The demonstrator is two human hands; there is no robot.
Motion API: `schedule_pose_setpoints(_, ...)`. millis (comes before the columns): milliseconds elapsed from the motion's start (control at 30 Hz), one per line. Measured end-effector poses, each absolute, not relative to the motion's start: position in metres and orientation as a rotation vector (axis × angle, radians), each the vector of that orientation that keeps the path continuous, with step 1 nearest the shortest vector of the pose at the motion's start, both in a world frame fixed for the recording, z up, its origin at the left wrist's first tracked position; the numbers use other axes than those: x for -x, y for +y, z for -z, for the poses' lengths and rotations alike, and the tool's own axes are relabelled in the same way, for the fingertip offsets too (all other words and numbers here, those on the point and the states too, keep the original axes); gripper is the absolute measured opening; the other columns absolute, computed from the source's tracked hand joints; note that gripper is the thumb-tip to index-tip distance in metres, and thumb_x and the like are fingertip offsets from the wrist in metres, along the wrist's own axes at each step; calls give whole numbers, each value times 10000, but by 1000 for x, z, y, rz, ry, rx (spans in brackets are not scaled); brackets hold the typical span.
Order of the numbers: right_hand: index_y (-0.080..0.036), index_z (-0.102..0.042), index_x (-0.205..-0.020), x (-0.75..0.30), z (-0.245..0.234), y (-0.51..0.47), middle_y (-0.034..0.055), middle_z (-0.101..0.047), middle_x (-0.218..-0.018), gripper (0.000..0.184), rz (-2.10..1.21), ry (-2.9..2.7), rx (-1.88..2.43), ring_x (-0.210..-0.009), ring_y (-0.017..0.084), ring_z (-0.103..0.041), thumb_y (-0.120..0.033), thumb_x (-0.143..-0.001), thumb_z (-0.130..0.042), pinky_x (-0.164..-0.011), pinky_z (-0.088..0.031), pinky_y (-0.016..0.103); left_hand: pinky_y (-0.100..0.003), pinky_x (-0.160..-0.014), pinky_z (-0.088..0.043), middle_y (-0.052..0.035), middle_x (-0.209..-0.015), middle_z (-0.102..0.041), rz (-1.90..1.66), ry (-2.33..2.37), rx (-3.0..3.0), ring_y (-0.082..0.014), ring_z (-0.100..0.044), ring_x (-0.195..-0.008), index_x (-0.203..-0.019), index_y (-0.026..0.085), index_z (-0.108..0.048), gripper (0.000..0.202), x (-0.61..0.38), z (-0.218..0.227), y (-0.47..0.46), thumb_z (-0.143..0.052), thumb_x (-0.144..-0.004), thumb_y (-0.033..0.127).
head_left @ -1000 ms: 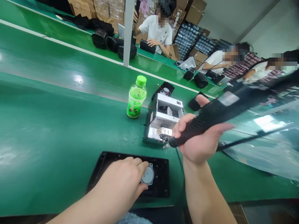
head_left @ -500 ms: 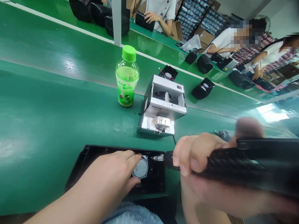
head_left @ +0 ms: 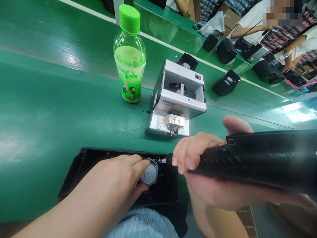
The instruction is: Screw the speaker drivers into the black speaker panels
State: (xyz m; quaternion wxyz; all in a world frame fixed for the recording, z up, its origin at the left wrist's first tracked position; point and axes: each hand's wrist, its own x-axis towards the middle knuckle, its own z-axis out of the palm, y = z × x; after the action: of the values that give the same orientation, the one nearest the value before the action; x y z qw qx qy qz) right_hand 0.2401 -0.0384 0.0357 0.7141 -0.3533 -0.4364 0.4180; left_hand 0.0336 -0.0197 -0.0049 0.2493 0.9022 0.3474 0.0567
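Note:
A round silver speaker driver (head_left: pixel 150 174) lies in a shallow black plastic housing (head_left: pixel 166 186) at the table's near edge. My left hand (head_left: pixel 123 175) grips the driver's left side, fingertips on its top rim and thumb below. Wrapped round a black electric screwdriver (head_left: pixel 257 158) is my right hand (head_left: pixel 198 158), which holds the tool nearly level. The screwdriver's bit (head_left: pixel 162 161) meets the driver's upper right edge. Any screw at the tip is too small to make out.
Beyond the housing stands a silver machine marked WEIXIN (head_left: pixel 183 99), with a green-capped bottle (head_left: pixel 130 62) to its left. Black speaker parts (head_left: pixel 226 82) lie behind it. Across the bench are black speaker boxes (head_left: pixel 226 50) and co-workers.
The screwdriver's bit has moved left, from a small gap off the driver to its upper right edge. My left hand keeps its grip. The whole view has shifted a little.

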Motion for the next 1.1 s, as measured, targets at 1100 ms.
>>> schedule_pose_setpoints(1100, -307, -750, -1238, -227, 7, -34, -42, -745, -666, 685, -773, -1113, 711, -447, 180, -619, -877, -865, -676, -429, -534, 319, -566, -972, -657, -74, -1220, -835, 159, 1027, -2269, -370, -812, -1118, -1319, 258, -784, 354, -41, -12, -13, -813, -967, 260)
